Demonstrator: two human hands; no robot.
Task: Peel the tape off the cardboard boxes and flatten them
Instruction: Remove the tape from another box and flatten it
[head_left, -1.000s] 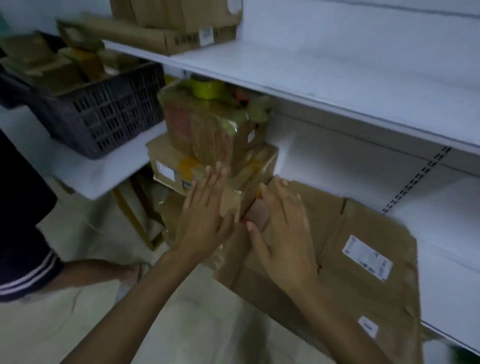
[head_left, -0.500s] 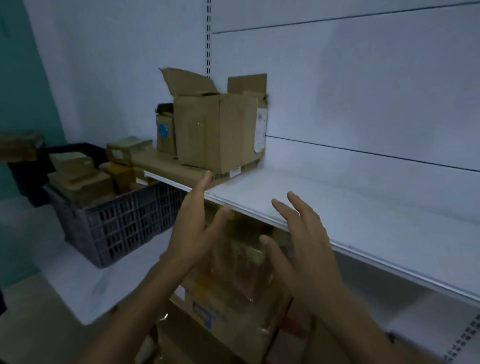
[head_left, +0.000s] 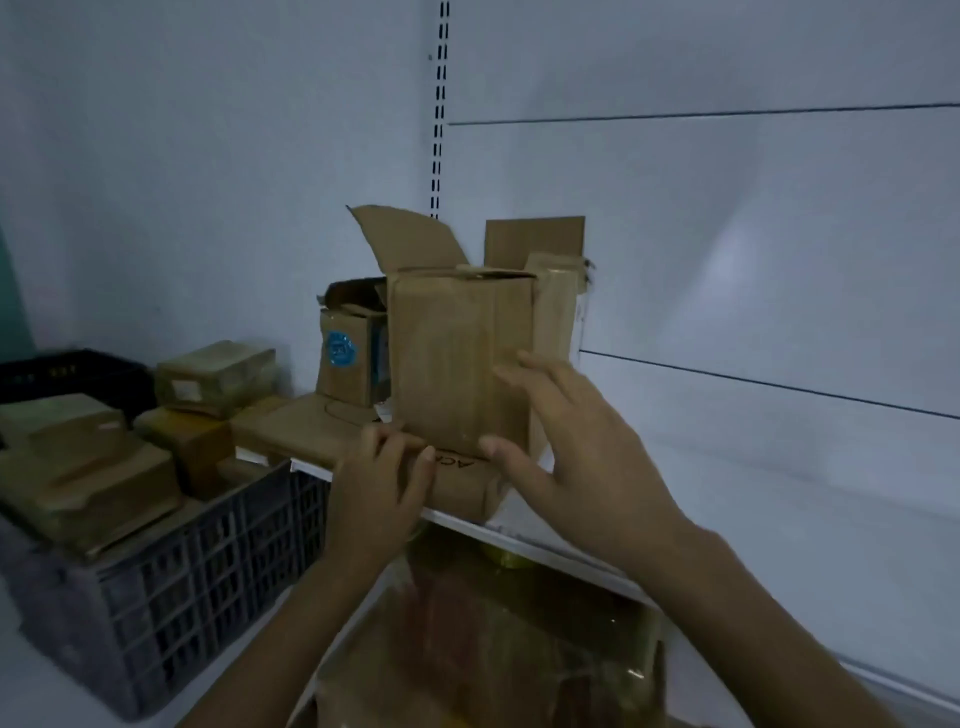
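Note:
A tall brown cardboard box (head_left: 457, 358) with its top flaps open stands on a flat carton (head_left: 306, 426) on the white shelf (head_left: 727, 525). My left hand (head_left: 379, 488) curls its fingers and thumb round the box's lower left corner. Spread fingers and the thumb of my right hand (head_left: 576, 457) lie against the front face at the box's right edge. A smaller open box (head_left: 348, 358) with a blue sticker stands just behind it on the left.
A dark plastic crate (head_left: 171, 582) full of small taped cartons sits at the lower left. Under the shelf are cartons wrapped in yellowish tape (head_left: 493, 649). A loose cardboard piece (head_left: 535, 239) leans on the back wall. The shelf runs on to the right.
The view rose from the floor-level boxes to the upper shelf. Both hands left the lower cartons, lifted and came onto the tall open box.

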